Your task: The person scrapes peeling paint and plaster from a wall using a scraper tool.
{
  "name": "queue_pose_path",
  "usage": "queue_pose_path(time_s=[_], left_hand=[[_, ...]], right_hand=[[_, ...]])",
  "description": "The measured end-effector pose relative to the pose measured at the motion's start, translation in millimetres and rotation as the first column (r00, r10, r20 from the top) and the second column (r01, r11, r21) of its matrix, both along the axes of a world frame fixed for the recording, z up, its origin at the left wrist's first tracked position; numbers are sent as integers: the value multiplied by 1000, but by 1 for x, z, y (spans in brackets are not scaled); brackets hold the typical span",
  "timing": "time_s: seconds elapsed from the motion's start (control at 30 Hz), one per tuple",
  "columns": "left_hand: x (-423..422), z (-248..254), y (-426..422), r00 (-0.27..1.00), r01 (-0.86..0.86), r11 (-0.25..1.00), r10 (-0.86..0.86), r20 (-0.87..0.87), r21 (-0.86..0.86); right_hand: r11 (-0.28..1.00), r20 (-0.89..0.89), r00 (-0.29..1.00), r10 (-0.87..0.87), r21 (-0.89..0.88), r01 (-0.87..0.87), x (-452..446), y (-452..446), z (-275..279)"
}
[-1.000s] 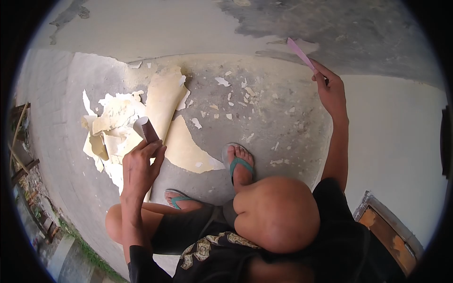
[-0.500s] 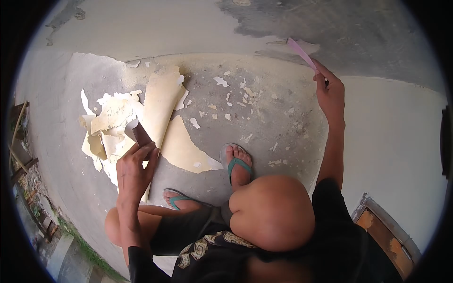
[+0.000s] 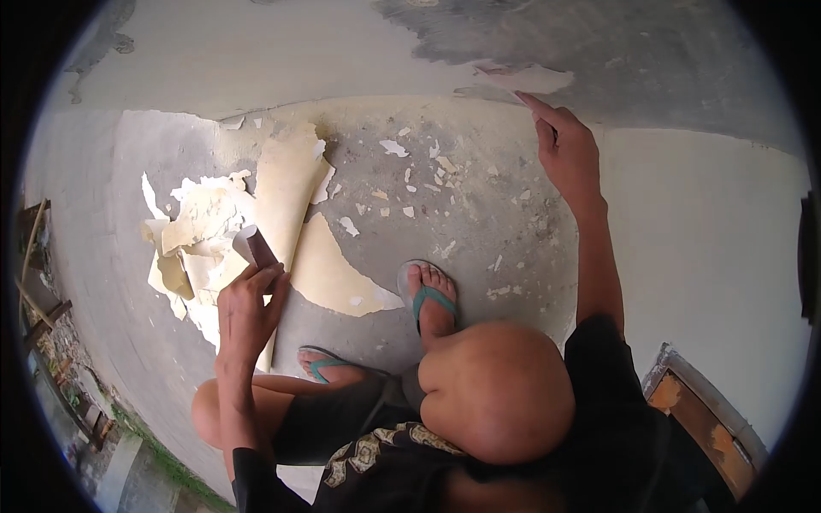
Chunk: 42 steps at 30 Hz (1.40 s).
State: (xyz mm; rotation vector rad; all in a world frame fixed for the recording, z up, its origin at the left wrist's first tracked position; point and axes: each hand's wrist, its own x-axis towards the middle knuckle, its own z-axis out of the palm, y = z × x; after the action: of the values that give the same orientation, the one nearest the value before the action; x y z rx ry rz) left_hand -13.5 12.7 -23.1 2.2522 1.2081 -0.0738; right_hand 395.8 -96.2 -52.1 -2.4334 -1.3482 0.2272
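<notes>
Curling nearly closed, the left hand [image 3: 245, 315] grips a rolled brown sheet [image 3: 262, 250].

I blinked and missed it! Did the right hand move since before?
Yes. The right hand moved closer to the pale patch on the wall, up and left in the picture.

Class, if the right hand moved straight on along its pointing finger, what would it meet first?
Probably the pale patch on the wall, seemingly near the right hand, though depth is unclear.
</notes>
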Motion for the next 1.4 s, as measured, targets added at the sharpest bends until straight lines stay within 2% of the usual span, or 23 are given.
queue_pose_path(time_s=[0.03, 0.13, 0.17, 0.27, 0.37, 0.47, 0.6, 0.63, 0.73, 0.83, 0.87, 0.97, 1.1, 1.2, 1.3, 1.4], left_hand=[[0, 2, 0, 1000, -3, 1000, 3, -19, 3], [-4, 10, 1, 999, -22, 998, 21, 28, 53], [-3, 12, 0, 999, -40, 997, 38, 34, 62], [-1, 13, -3, 998, -34, 997, 31, 50, 66], [0, 12, -6, 1000, -8, 999, 7, 25, 36], [-8, 14, -4, 997, -50, 998, 48, 65, 34], [-12, 22, -3, 997, -81, 994, 80, 15, 69], [-13, 20, -3, 997, -75, 996, 75, 4, 57], [-18, 12, -4, 999, -37, 998, 37, 8, 52], [-14, 13, -5, 998, -24, 998, 21, 60, 57], [-13, 14, -4, 999, -24, 998, 21, 49, 58], [-16, 16, -3, 997, -47, 997, 43, 56, 67], [-18, 17, -9, 998, -33, 996, 28, 52, 86], [-17, 16, -6, 1000, -4, 997, 3, 14, 73], [-17, 13, -5, 999, 8, 997, -12, 51, 71], [-21, 11, -2, 998, 2, 998, -6, 65, 63]], right_hand=[[1000, 16, 1000, 7, 23, -8, -2, 2, 2], [995, -89, 992, -95, -44, 91, -6, -3, 28], [995, -89, 992, -93, 27, 95, -2, -8, 32], [995, -38, 995, -91, -49, 89, -5, 5, 53], [998, 147, 988, 53, -25, -50, -20, 17, 22], [999, 62, 998, -30, -27, 32, -24, 15, 41], [993, -38, 996, -82, -85, 79, 3, -4, 59], [996, -68, 994, -85, -32, 83, 4, -5, 54], [988, -144, 978, -152, -54, 146, -4, 1, 44], [989, 45, 999, -1, -145, 8, -19, 18, 6], [986, 30, 1000, 6, -165, -1, -20, 21, 7], [976, -25, 999, 41, -211, -45, -18, 23, 33], [902, 56, 997, 46, -432, -17, -5, 29, 84], [906, 229, 962, 148, -423, -39, -4, 34, 82], [885, 320, 921, 221, -463, -52, -8, 42, 47], [906, 301, 944, 134, -424, 7, -22, 34, 57]])
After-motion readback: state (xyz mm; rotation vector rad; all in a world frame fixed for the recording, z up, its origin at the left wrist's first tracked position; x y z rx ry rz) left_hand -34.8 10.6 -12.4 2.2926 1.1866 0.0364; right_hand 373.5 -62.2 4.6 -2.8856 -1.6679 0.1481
